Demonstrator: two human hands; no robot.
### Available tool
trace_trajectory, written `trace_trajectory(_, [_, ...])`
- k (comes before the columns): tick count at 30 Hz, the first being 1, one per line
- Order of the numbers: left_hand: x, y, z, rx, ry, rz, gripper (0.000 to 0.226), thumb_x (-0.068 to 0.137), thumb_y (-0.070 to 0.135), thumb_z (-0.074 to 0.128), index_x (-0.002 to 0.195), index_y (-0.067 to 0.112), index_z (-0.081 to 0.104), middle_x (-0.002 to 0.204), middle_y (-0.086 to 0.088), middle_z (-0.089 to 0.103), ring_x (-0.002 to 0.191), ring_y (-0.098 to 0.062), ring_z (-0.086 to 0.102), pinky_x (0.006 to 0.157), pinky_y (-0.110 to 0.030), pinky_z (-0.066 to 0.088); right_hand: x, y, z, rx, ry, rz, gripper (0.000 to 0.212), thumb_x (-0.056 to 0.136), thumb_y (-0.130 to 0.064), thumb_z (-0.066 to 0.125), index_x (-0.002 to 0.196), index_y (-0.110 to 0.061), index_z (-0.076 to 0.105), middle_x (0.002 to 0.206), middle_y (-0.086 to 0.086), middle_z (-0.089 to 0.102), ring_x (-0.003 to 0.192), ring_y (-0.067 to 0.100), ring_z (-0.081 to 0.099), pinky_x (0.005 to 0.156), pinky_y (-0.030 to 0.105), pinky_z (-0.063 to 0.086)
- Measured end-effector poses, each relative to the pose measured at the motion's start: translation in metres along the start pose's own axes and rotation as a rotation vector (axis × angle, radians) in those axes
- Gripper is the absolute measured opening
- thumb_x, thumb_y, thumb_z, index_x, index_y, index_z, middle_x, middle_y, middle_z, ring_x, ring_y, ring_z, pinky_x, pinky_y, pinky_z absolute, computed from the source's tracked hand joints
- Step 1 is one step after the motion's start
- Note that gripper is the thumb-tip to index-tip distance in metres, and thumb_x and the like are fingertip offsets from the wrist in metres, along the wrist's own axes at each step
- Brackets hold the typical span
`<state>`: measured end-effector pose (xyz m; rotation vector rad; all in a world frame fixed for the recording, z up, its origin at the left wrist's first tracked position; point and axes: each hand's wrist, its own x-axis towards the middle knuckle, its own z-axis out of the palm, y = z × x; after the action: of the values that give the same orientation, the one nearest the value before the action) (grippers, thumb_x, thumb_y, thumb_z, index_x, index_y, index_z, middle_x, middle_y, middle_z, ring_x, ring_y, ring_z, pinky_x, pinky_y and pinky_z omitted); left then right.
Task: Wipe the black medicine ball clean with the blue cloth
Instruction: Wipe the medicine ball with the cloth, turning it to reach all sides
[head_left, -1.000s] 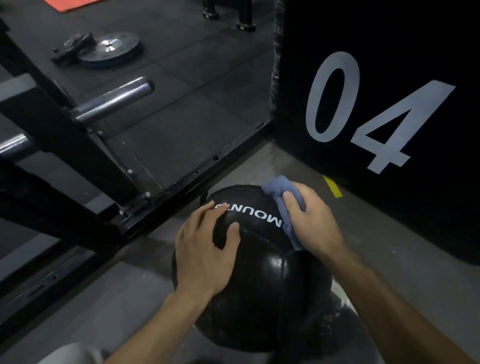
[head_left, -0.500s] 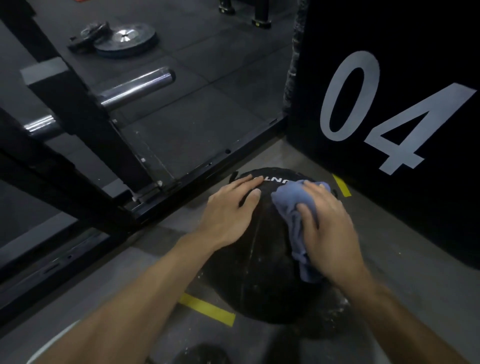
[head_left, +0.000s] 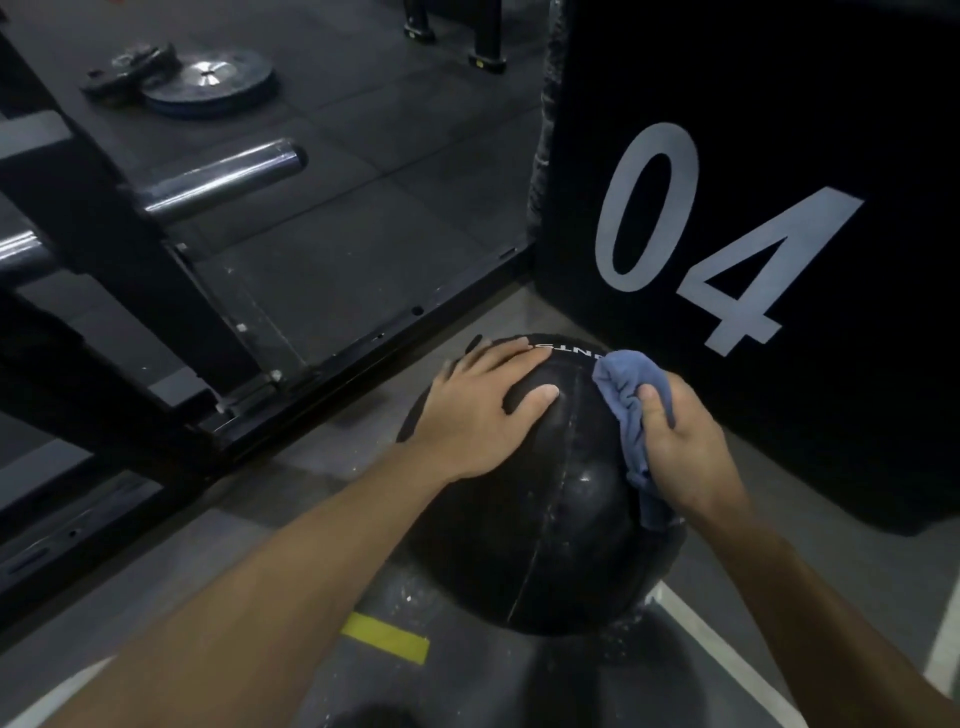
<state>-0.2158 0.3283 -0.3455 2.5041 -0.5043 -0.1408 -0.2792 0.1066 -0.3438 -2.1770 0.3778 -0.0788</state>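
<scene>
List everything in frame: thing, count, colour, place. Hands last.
medicine ball: 1, black, on the floor, centre
cloth: 1, blue, on the ball's upper right
box: 1, black with white "04", right, behind the ball
weight plates: stack, dark, on the floor at top left
rack frame: 1, black with chrome bars, left
tape mark: 1, yellow, on the floor below the ball
left hand: flat on the ball's top
right hand: grips the cloth against the ball

Black box (head_left: 753, 156) crowds ball's (head_left: 561, 519) right; rack frame (head_left: 291, 384) left
</scene>
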Motion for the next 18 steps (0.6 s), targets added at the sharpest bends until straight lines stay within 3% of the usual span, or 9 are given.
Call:
trace_trajectory(3, [0.013, 0.009, 0.003, 0.029, 0.001, -0.015, 0.055, 0.102, 0.065, 0.034, 0.154, 0.046, 0.04, 0.164, 0.016, 0.036, 0.153, -0.014, 0.03, 0.125, -0.054, 0.023, -0.023, -0.009, 0.0, -0.025, 0.029, -0.104, 0.042, 0.11, -0.038, 0.037, 0.149, -0.027, 0.049, 0.14, -0.013, 0.053, 0.135, 0.013, 0.049, 0.115, 0.04, 0.037])
trace_trajectory(7, [0.035, 0.018, 0.004, 0.0, -0.036, -0.045, 0.056, 0.1, 0.065, 0.034, 0.151, 0.045, 0.044, 0.162, 0.012, 0.042, 0.15, -0.015, 0.037, 0.122, -0.053, 0.031, -0.075, -0.006, 0.026, -0.174, 0.041, -0.332, 0.062, 0.105, -0.058, 0.031, 0.155, -0.024, 0.048, 0.165, -0.007, 0.038, 0.157, 0.014, 0.027, 0.128, 0.046, 0.021])
trace_trajectory(9, [0.043, 0.022, 0.004, -0.004, -0.056, -0.054, 0.054, 0.102, 0.064, 0.036, 0.151, 0.044, 0.046, 0.162, 0.012, 0.043, 0.15, -0.016, 0.037, 0.122, -0.052, 0.031, -0.094, 0.003, 0.037, -0.342, 0.039, -0.402, 0.06, 0.106, -0.057, 0.031, 0.159, -0.03, 0.041, 0.171, -0.01, 0.027, 0.161, 0.014, 0.014, 0.13, 0.036, 0.005])
trace_trajectory(11, [0.047, 0.025, 0.003, -0.023, -0.069, -0.058, 0.052, 0.102, 0.065, 0.038, 0.149, 0.045, 0.048, 0.161, 0.013, 0.044, 0.15, -0.014, 0.038, 0.122, -0.051, 0.031, -0.092, 0.013, 0.035, -0.397, 0.05, -0.471, 0.057, 0.106, -0.049, 0.038, 0.16, -0.029, 0.038, 0.171, -0.006, 0.025, 0.161, 0.018, 0.013, 0.13, 0.031, 0.0])
trace_trajectory(14, [0.048, 0.023, 0.002, -0.044, -0.07, -0.061, 0.05, 0.102, 0.064, 0.04, 0.148, 0.046, 0.051, 0.159, 0.015, 0.046, 0.149, -0.013, 0.039, 0.122, -0.051, 0.031, -0.048, 0.02, 0.011, -0.224, 0.08, -0.354, 0.054, 0.105, -0.041, 0.04, 0.156, -0.023, 0.042, 0.163, 0.002, 0.043, 0.156, 0.024, 0.031, 0.128, 0.041, 0.02])
trace_trajectory(16, [0.048, 0.023, 0.001, -0.064, -0.056, -0.074, 0.05, 0.102, 0.064, 0.041, 0.148, 0.045, 0.052, 0.159, 0.015, 0.047, 0.148, -0.013, 0.041, 0.122, -0.05, 0.032, -0.01, 0.012, -0.007, -0.056, 0.085, -0.101, 0.045, 0.109, -0.037, 0.041, 0.152, -0.023, 0.047, 0.136, -0.002, 0.058, 0.139, 0.025, 0.05, 0.113, 0.04, 0.038])
trace_trajectory(18, [0.048, 0.026, 0.002, -0.064, -0.039, -0.094, 0.051, 0.102, 0.065, 0.041, 0.147, 0.044, 0.053, 0.158, 0.015, 0.047, 0.146, -0.012, 0.044, 0.12, -0.048, 0.035, 0.018, 0.002, -0.007, 0.05, 0.061, 0.108, 0.036, 0.111, -0.033, 0.042, 0.141, -0.017, 0.054, 0.114, -0.003, 0.061, 0.122, 0.026, 0.059, 0.099, 0.039, 0.042])
